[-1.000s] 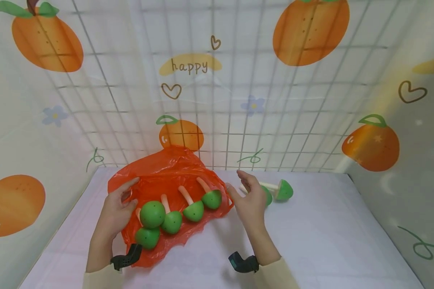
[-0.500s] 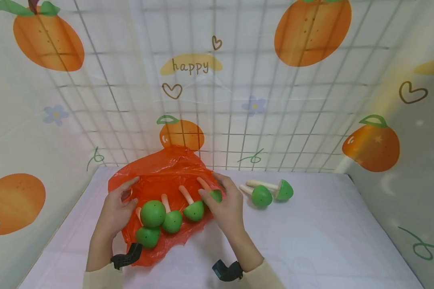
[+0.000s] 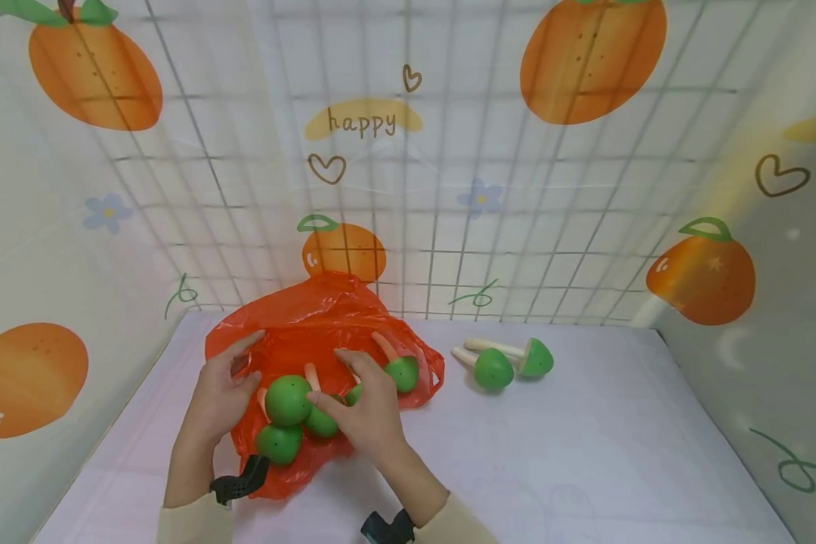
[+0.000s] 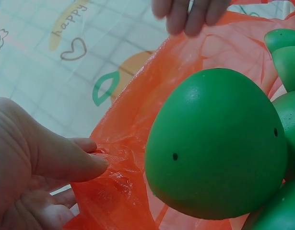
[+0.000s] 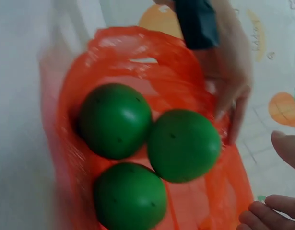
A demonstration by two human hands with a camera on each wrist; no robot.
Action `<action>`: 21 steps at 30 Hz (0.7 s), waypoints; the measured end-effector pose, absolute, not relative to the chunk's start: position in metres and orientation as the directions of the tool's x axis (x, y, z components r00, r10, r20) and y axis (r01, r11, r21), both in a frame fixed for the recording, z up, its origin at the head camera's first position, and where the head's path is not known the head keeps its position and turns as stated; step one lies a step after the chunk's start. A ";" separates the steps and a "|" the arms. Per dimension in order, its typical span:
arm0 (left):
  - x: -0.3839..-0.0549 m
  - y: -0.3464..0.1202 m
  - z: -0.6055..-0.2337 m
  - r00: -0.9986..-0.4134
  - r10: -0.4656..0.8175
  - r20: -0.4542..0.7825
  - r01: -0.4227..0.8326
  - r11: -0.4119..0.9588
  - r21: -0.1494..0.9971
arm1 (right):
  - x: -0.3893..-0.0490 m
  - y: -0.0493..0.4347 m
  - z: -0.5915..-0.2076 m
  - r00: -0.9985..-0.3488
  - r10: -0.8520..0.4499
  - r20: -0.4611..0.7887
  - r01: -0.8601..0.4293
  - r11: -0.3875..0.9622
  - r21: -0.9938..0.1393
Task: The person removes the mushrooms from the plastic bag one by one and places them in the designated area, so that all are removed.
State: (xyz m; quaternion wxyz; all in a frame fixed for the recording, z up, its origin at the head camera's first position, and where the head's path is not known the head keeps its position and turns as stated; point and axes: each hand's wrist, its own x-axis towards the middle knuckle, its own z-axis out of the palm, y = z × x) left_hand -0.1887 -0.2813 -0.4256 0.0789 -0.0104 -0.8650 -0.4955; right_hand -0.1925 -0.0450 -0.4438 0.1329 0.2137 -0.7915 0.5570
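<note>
A red plastic bag [image 3: 292, 306] lies spread on the table with several toy mushrooms on it, all with green caps and pale stems. My left hand [image 3: 221, 397] pinches the bag's left edge between thumb and fingers, as the left wrist view shows. Close beside that hand is one large green mushroom cap [image 4: 217, 143]. My right hand [image 3: 370, 408] hovers over the middle of the bag, thumb and fingers spread apart, partly hiding a mushroom. In the right wrist view its fingers [image 5: 274, 213] appear at the lower right, apart from the green caps.
Two more toy mushrooms, one with its cap [image 3: 493, 369] turned forward and another [image 3: 536, 358] behind it, lie right of the bag on the white table [image 3: 585, 453]. A printed sheet over a wire grid [image 3: 442, 227] stands behind the table.
My right hand has moved left, from beside the bag's right edge to over the mushrooms in its middle. The left hand stays at the bag's left edge.
</note>
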 end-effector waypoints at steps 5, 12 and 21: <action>-0.188 -0.282 -0.425 -0.986 -0.065 0.156 0.101 0.516 0.851 | -0.191 -0.060 -0.455 -0.875 -0.250 0.414 -0.479 0.321 -0.817; -0.188 -0.282 -0.425 -0.986 -0.064 0.154 0.100 0.516 0.851 | -0.190 -0.076 -0.467 -0.876 -0.304 0.374 -0.470 0.367 -0.803; -0.189 -0.282 -0.426 -0.985 -0.064 0.161 0.105 0.515 0.851 | -0.192 -0.085 -0.479 -0.888 -0.308 0.341 -0.448 0.412 -0.794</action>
